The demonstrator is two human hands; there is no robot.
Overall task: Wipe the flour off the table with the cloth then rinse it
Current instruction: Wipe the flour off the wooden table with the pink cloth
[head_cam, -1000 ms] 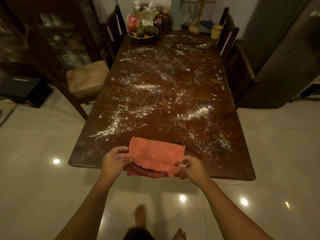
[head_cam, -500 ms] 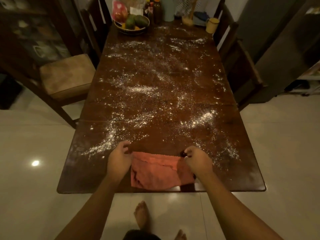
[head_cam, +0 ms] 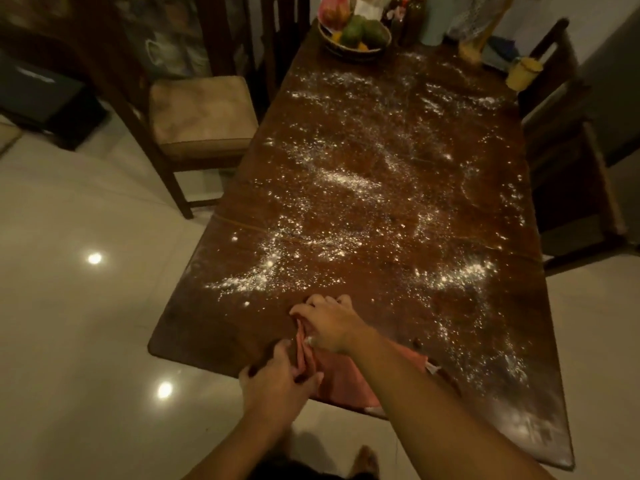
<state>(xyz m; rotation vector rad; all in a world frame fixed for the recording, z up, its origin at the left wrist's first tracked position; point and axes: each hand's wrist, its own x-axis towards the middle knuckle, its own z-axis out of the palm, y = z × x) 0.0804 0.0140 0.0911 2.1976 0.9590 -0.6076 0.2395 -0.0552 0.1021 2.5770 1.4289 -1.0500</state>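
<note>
Left hand (head_cam: 277,381) and right hand (head_cam: 330,325) each grip the bunched cloth (head_cam: 346,377) at the near edge of the table (head_cam: 207,329), flour (head_cam: 242,282) scattered beyond.

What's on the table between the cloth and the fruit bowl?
Head view: only scattered flour on the table's dark wood lies between the cloth and the fruit bowl.

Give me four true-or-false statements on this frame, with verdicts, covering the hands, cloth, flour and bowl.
1. The left hand and the right hand are both on the cloth. True.
2. The cloth lies at the far end of the tabletop. False: it lies at the near edge of the table.
3. Flour is scattered over most of the tabletop. True.
4. The bowl at the far end is empty. False: the fruit bowl holds green fruit.
</note>
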